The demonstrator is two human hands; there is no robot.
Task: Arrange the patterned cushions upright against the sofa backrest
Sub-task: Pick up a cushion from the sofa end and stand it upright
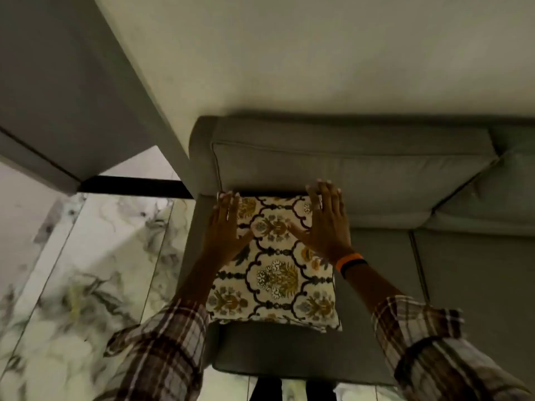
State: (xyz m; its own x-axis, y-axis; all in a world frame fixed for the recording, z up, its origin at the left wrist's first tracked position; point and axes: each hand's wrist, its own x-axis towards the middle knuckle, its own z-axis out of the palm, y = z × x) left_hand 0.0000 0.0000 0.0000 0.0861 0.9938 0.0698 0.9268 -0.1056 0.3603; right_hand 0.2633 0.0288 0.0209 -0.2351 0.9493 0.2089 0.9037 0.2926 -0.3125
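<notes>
A cream cushion (275, 273) with a dark lattice and ochre flower pattern leans on the grey sofa's left end, its top edge against the backrest (347, 169). My left hand (225, 227) lies flat on its upper left corner, fingers spread. My right hand (325, 219) lies flat on its upper right corner, fingers reaching onto the backrest. Neither hand curls around the cushion; both press on its face.
The sofa seat (477, 285) stretches away to the right. Its left armrest (194, 256) borders a marble floor (95, 270). A pale wall (289, 53) rises behind the sofa, with a grey wall corner (58, 96) at the left.
</notes>
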